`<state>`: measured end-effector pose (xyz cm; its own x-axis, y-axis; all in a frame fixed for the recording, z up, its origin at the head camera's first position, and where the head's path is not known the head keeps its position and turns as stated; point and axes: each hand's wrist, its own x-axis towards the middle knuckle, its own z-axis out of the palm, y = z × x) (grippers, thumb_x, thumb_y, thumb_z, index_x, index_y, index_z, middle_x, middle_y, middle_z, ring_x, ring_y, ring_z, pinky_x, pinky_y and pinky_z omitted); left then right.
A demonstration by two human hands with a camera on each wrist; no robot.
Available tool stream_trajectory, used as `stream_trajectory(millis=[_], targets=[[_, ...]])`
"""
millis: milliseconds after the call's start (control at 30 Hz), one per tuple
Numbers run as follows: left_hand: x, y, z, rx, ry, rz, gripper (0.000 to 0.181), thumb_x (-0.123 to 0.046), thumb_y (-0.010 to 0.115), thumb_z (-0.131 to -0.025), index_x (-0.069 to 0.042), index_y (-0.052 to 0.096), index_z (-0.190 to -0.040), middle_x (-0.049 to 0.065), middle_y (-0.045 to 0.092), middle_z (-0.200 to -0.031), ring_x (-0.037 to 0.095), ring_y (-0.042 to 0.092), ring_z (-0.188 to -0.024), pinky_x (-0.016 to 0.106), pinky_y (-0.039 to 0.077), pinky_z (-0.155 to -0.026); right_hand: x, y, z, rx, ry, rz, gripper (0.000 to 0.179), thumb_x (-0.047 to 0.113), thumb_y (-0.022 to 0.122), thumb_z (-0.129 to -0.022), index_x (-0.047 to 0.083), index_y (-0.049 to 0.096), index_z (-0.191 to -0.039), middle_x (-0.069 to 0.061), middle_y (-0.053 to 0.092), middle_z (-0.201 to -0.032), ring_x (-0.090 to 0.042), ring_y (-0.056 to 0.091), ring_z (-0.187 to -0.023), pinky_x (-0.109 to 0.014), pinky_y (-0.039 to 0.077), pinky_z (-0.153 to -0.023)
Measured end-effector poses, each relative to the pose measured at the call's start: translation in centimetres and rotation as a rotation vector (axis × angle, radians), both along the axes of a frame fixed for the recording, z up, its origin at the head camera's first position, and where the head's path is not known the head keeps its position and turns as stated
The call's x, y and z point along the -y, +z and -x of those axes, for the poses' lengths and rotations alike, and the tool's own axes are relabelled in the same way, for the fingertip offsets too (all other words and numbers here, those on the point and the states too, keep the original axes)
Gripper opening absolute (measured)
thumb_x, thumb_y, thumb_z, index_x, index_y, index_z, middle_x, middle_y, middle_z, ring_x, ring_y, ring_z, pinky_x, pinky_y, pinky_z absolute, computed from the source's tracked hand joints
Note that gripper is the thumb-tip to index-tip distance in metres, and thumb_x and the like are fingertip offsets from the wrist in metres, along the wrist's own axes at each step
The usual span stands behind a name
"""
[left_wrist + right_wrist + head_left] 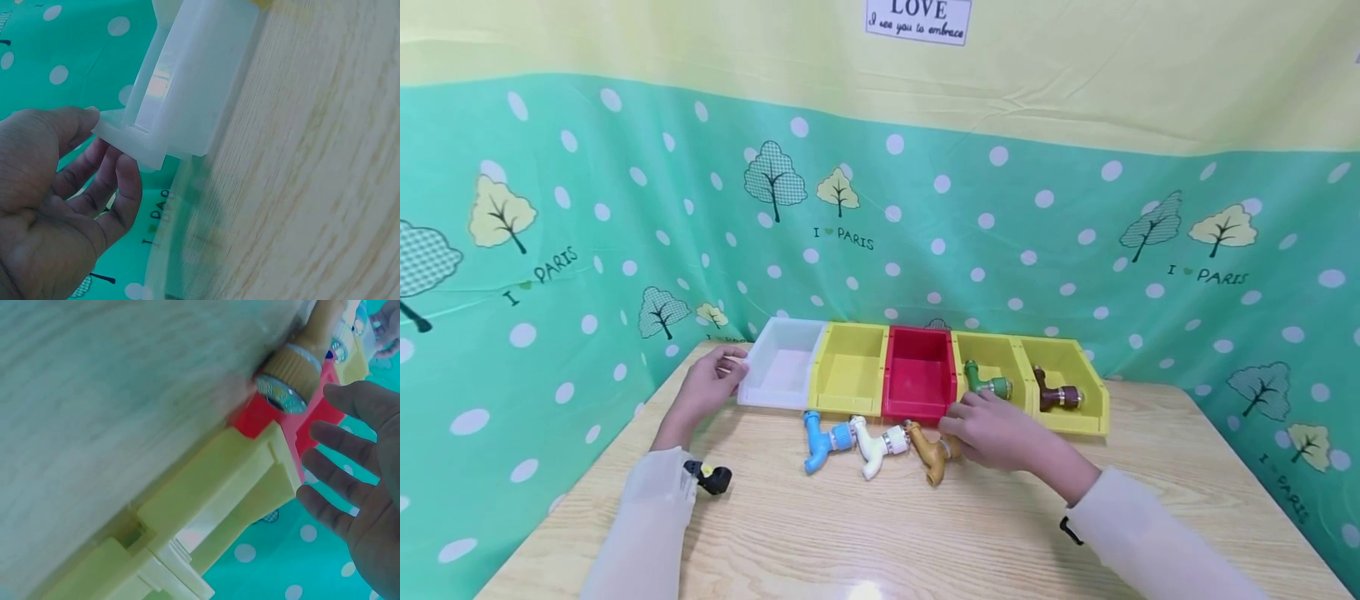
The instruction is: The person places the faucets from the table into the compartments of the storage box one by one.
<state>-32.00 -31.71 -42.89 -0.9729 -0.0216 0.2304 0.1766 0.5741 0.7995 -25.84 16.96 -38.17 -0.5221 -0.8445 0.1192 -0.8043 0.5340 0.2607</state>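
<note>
My left hand (pixel 706 385) pinches the outer edge of the white bin (pixel 782 371) at the left end of the row; in the left wrist view the thumb lies on its corner, fingers below. My right hand (pixel 1000 432) is beside the handle of an ochre tap (pixel 931 454). In the right wrist view its fingers are spread, apart from the tap's handle (pixel 289 372). A blue tap (pixel 841 437) and a white tap (pixel 874 447) lie left of the ochre one, on the table before the bins.
A yellow bin (pixel 852 367) and a red bin (pixel 919 379) follow the white one. Two more yellow bins at the right hold a green tap (pixel 998 387) and a dark brown tap (pixel 1062 397). Behind the wooden table (pixel 820 542) hangs a polka-dot cloth (pixel 925 217).
</note>
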Motion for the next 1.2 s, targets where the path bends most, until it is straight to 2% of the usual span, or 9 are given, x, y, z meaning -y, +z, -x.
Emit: stream_trajectory(millis=[100, 333, 600, 733, 900, 1200], targets=[[0.0, 0.1, -0.1, 0.002, -0.003, -0.002, 0.035, -0.025, 0.056, -0.107, -0.002, 0.056, -0.134, 0.023, 0.063, -0.117, 0.032, 0.063, -0.098, 0.035, 0.061, -0.075, 0.2, -0.3, -0.3, 0.021, 0.017, 0.003, 0.02, 0.023, 0.078, -0.093, 0.019, 0.072, -0.111, 0.003, 0.071, -0.102, -0.019, 0.062, -0.092, -0.038, 0.056, -0.084], [0.0, 0.0, -0.1, 0.003, 0.006, 0.003, 0.033, -0.023, 0.056, -0.107, -0.003, 0.057, -0.133, 0.021, 0.063, -0.116, 0.03, 0.063, -0.096, 0.035, 0.062, -0.075, 0.4, -1.0, -0.7, 0.084, 0.043, -0.015, 0.027, 0.021, 0.075, -0.095, 0.029, 0.071, -0.121, 0.001, 0.069, -0.116, -0.022, 0.061, -0.104, -0.043, 0.054, -0.091], [0.0, 0.1, -0.1, -0.003, 0.002, 0.004, 0.033, -0.023, 0.056, -0.107, -0.002, 0.056, -0.134, 0.021, 0.063, -0.115, 0.03, 0.063, -0.096, 0.032, 0.061, -0.074, 0.6, -1.8, -0.6, 0.113, 0.072, -0.009, 0.035, 0.016, 0.076, -0.094, 0.034, 0.071, -0.123, -0.002, 0.065, -0.128, -0.024, 0.058, -0.111, -0.046, 0.054, -0.092], [-0.1, 0.1, -0.1, 0.0, 0.004, 0.004, 0.033, -0.023, 0.056, -0.107, -0.002, 0.056, -0.134, 0.021, 0.063, -0.116, 0.029, 0.063, -0.096, 0.033, 0.061, -0.075, 1.0, -2.2, -0.7, 0.123, 0.077, -0.052, 0.033, 0.021, 0.075, -0.096, 0.037, 0.071, -0.124, -0.004, 0.063, -0.133, -0.025, 0.057, -0.114, -0.046, 0.054, -0.095], [-0.1, 0.1, -0.1, 0.008, 0.004, 0.001, 0.034, -0.024, 0.056, -0.107, -0.003, 0.056, -0.134, 0.022, 0.062, -0.117, 0.031, 0.063, -0.099, 0.036, 0.062, -0.077, 1.3, -2.2, -0.7, 0.139, 0.071, -0.068, 0.025, 0.03, 0.073, -0.097, 0.037, 0.073, -0.121, -0.004, 0.065, -0.13, -0.024, 0.058, -0.11, -0.042, 0.053, -0.094], [0.0, 0.1, -0.1, 0.004, -0.005, 0.002, 0.036, -0.025, 0.055, -0.108, -0.001, 0.055, -0.135, 0.023, 0.062, -0.117, 0.032, 0.063, -0.099, 0.029, 0.06, -0.074, 1.8, -1.9, -0.7, 0.204, 0.049, -0.056, 0.021, 0.031, 0.075, -0.096, 0.035, 0.073, -0.116, 0.002, 0.066, -0.117, -0.018, 0.053, -0.1, -0.037, 0.051, -0.086]])
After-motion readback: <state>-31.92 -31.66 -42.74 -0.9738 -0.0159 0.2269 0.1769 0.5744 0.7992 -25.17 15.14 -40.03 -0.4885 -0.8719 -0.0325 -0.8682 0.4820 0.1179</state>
